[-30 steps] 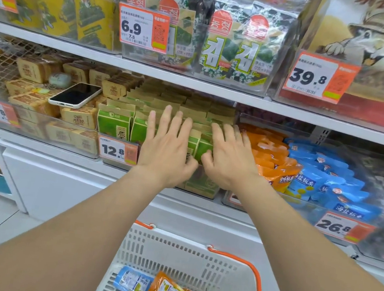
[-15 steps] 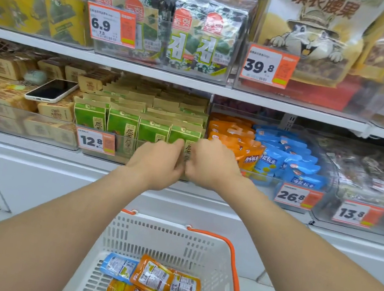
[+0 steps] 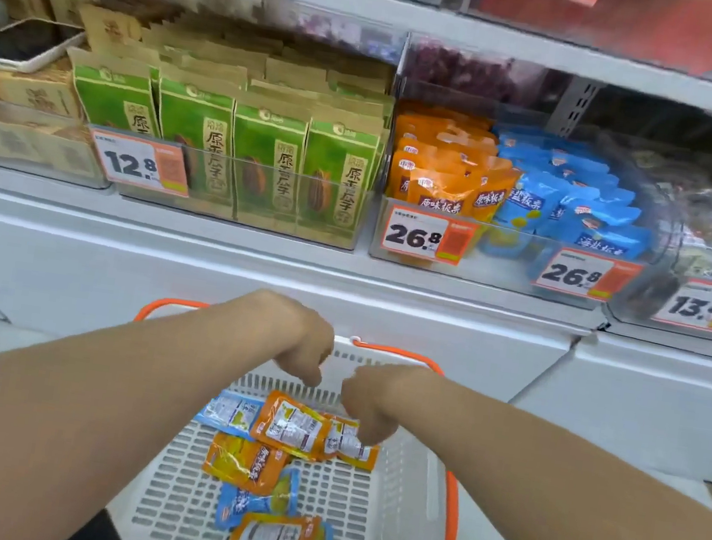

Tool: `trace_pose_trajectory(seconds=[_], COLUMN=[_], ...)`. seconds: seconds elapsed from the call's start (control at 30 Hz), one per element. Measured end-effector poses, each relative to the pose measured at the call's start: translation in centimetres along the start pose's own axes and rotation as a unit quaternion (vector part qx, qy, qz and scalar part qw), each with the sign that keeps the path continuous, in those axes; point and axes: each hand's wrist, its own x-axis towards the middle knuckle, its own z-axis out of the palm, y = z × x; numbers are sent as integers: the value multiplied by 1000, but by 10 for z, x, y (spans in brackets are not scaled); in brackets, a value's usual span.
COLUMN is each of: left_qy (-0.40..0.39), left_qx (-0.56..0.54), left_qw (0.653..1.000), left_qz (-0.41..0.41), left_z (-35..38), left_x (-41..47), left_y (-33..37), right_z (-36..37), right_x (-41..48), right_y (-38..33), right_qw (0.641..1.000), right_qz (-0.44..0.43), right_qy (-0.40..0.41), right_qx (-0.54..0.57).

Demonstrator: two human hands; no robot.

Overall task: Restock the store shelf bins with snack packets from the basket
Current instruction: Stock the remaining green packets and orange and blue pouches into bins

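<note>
Hovering the left hand [image 3: 300, 344] bent-wristed over the basket [image 3: 378, 524], curling its fingers under on nothing visible. Lowering nothing else: resting the right hand [image 3: 372, 405] with curled fingertips on an orange packet [image 3: 350, 445], grip impossible to tell. Carrying loose packets [image 3: 246, 465], orange and blue, in the basket. Displaying matching stock [image 3: 443, 186] beyond in clear bins [image 3: 501, 267], beside green bags [image 3: 265, 156].

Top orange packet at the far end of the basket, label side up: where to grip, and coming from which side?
Probably its right edge, pinched from above. The orange packet lies flat on top of its neighbours in the basket, so that edge looks slightly raised, which should leave room for a thumb beneath. The right hand hovers nearest to it.
</note>
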Motion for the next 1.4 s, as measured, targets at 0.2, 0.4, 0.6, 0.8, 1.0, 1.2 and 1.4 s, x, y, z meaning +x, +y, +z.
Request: trace_pose_trajectory(seconds=[0.2,0.4,0.6,0.8,1.0,1.2,1.4], left_qy=[9,15,17,24,20,-1,-37], left_qx=[45,54,52,37,27,21,-24], left_qw=[999,998,998,999,999,1000,999], left_qz=[5,17,24,22,18,7,-19], left_z=[9,13,11,10,3,-7,-16], left_x=[45,67,72,72,67,42,10], left_y=[-19,-28,-29,-28,-26,-36,-48], right_z=[11,32,59,79,75,43,11], right_x=[65,122,144,150,140,116,53], right_y=[-21,-51,-73,-85,-70,-32,-10], right_qw=[998,990,997,997,993,944,775], right_qz=[-19,-63,-66,-41,-31,-6,8], right_qy=[51,96,47,62,104,133,300], right_qx=[31,81,20,-25,54,302,556])
